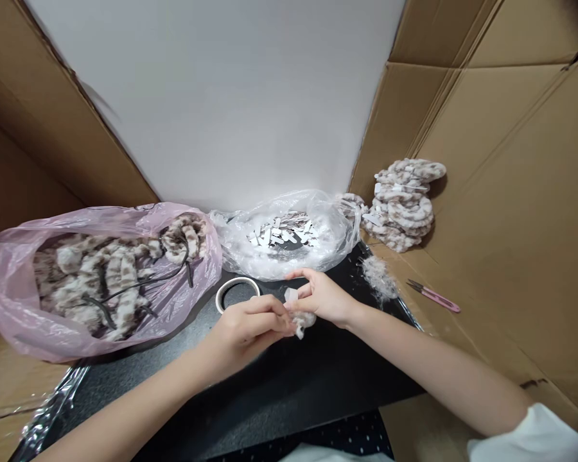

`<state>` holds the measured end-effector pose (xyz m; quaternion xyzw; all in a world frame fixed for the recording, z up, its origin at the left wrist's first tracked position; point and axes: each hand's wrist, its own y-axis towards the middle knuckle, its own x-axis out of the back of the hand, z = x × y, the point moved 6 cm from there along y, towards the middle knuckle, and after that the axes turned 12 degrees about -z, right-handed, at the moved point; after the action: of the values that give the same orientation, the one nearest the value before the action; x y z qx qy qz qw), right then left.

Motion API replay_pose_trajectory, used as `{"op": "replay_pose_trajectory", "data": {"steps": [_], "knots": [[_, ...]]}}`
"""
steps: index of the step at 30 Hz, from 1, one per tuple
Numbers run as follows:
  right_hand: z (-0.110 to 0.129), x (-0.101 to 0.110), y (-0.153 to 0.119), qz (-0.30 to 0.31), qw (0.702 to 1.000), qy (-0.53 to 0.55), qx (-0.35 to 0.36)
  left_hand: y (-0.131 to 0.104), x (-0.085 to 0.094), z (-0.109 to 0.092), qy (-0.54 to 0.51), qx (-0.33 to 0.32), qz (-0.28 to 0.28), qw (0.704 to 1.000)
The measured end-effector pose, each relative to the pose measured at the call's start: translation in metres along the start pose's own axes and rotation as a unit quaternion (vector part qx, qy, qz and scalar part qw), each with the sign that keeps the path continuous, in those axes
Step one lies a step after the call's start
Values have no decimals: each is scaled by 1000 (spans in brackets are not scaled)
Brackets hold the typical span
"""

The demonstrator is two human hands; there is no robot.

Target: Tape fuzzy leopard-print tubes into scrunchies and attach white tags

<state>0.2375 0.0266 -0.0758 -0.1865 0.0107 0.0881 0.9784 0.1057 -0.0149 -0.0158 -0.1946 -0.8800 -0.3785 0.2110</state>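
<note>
Above the black tabletop (318, 385), both hands meet around a small piece of furry fabric (306, 320) in mottled white and beige. My left hand (250, 327) is closed, pinching the piece from the left, with a pale tip poking out below the fingers. My right hand (328, 298) grips the same fabric from the right, its index finger raised. A small white translucent strip (291, 294) stands at the right fingertips; whether it is a tag or tape I cannot tell. Most of the furry piece is hidden by the fingers. Beside my left hand lies a tape roll (219, 300).
At left, a pink plastic bag (9, 276) holds furry pieces and dark cords. A clear bag (241, 256) behind the hands contains several white tags (284, 235). Rightward are stacked furry loops (404, 205), clippings (379, 278) and pink thread snips (433, 296). Cardboard walls (520, 192) flank the table.
</note>
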Motion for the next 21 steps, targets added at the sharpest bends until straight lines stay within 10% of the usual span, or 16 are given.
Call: {"op": "replay_pose_trajectory", "data": {"steps": [14, 21], "knots": [[2, -6, 9, -81, 979, -65, 173, -21, -21, 39, -51, 159, -8, 986], [-28, -12, 19, -109, 985, -32, 133, -32, -19, 51, -53, 212, -81, 972]]}}
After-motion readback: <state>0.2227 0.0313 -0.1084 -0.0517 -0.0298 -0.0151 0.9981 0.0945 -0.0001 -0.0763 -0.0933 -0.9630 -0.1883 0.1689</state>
